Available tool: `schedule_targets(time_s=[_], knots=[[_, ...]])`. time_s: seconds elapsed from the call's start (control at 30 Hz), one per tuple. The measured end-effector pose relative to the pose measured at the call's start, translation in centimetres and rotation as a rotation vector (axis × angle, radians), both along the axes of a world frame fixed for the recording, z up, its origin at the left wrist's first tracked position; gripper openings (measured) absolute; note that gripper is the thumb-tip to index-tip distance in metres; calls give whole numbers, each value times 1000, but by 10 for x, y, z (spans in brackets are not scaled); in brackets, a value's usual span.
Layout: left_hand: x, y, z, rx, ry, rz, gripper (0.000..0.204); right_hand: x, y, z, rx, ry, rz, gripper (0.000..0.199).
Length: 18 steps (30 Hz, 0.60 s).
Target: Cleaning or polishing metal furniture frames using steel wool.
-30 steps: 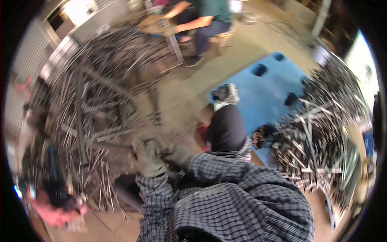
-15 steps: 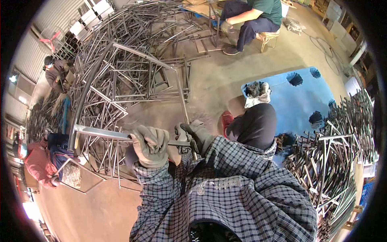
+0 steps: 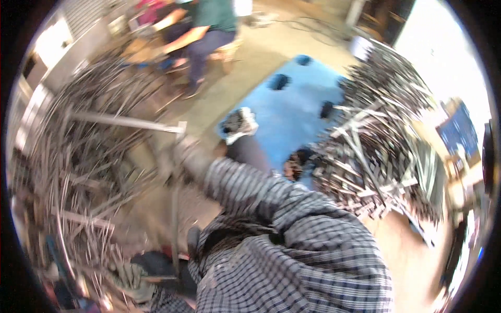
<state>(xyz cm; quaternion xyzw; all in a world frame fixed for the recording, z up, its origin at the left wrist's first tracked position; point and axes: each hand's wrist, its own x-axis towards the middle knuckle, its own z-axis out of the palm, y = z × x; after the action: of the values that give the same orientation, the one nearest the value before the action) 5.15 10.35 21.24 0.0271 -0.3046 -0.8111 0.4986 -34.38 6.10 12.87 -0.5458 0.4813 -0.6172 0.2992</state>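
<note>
A frame of square metal tubing [image 3: 176, 219] is held out on my left, smeared by motion. One bar runs toward the far left and another comes back toward my lap. My right hand [image 3: 192, 156], in a grey glove, is closed on the frame close to its far corner; blur hides the separate fingers. Low at the left, my gloved left hand [image 3: 128, 279] grips the near end of the frame. My knee in dark trousers [image 3: 250, 154] shows beyond the right sleeve.
Tangled metal frames [image 3: 94, 172] heap up on the left. A blue pallet [image 3: 292, 112] lies ahead, bearing a white bag of dark stuff [image 3: 240, 122]. Bundled metal tubes [image 3: 370, 151] are stacked at the right. A seated person in dark green [image 3: 214, 31] is at the far side, beside another person.
My view has swung to the right, so the pallet and tube stack sit further left. The metal frame has turned; my hands, close together before, are now far apart on it.
</note>
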Motion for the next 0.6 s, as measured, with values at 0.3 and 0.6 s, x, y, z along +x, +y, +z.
schedule_targets(time_s=[0.3,0.6], knots=[[-59,-34,8,-110,167,114,18,95,124,111,320,-147,-108,19],[-108,-32,22,-341,47,-69,34,1,152,101,-106,-117,-308,24]])
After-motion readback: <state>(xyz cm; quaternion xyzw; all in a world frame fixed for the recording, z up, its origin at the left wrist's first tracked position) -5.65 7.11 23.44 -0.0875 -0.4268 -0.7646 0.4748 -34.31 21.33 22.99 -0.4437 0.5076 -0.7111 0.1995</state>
